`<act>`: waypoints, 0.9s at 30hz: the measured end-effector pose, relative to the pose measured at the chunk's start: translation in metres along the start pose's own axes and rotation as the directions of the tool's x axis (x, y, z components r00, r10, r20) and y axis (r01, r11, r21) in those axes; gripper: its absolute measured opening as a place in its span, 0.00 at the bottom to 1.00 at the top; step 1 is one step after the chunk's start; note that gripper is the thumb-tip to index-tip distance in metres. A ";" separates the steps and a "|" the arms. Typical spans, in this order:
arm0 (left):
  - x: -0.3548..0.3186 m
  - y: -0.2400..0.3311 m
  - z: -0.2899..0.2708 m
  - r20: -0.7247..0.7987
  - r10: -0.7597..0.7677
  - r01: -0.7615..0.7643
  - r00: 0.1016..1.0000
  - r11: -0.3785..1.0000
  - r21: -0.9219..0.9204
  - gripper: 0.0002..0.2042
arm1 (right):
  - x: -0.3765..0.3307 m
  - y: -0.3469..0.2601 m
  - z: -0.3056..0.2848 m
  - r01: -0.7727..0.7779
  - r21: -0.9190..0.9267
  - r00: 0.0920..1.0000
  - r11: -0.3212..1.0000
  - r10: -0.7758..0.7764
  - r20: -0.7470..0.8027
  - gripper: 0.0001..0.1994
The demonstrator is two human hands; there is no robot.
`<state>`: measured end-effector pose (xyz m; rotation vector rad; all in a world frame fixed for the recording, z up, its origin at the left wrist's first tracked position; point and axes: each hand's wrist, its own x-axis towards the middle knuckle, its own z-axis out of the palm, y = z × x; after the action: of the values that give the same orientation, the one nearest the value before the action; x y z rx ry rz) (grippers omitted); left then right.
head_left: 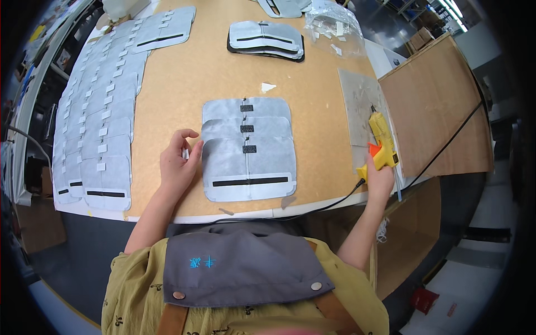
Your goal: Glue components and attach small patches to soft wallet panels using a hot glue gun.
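Three overlapping grey fabric pieces (247, 151) with black strips and small black patches lie in front of me on the tan table (212, 78). My left hand (178, 162) rests at their left edge, its fingers pinching a small white tab (185, 154). At the table's right edge my right hand (379, 177) grips the handle of a yellow glue gun (382, 139) with an orange trigger. The gun's nozzle points away from me over a grey mat (360, 109).
Several grey fabric pieces with white tabs (100, 117) lie in long overlapping rows on the left. A stack of fabric pieces (266, 40) sits at the back, beside a clear bag of white tabs (333, 28). A brown board (435, 106) stands at right; a black cord (446, 142) trails off.
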<state>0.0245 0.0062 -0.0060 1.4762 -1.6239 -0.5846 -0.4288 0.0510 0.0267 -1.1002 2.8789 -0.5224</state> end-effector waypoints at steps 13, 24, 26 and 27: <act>0.002 0.003 0.000 -0.007 0.050 -0.050 0.999 0.999 0.019 0.05 | 0.034 0.057 0.029 -0.305 0.870 0.944 0.387 0.001 0.331 0.23; -0.002 -0.003 0.004 0.012 0.080 -0.080 0.997 0.995 0.060 0.04 | -0.028 0.023 -0.019 0.034 0.998 0.998 -0.062 0.063 -0.030 0.26; -0.001 -0.003 0.004 0.000 0.082 -0.082 0.997 0.996 0.042 0.04 | -0.033 0.015 -0.031 -0.180 0.922 0.834 -0.344 -0.550 -0.042 0.29; -0.001 -0.002 0.004 -0.020 0.096 -0.095 0.995 0.995 0.023 0.04 | -0.034 0.012 -0.033 -0.193 0.924 0.833 -0.331 -0.552 -0.024 0.29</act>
<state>0.0227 0.0063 -0.0103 1.4074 -1.6792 -0.4973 -0.4155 0.0915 0.0501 -0.9193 0.7166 -1.8179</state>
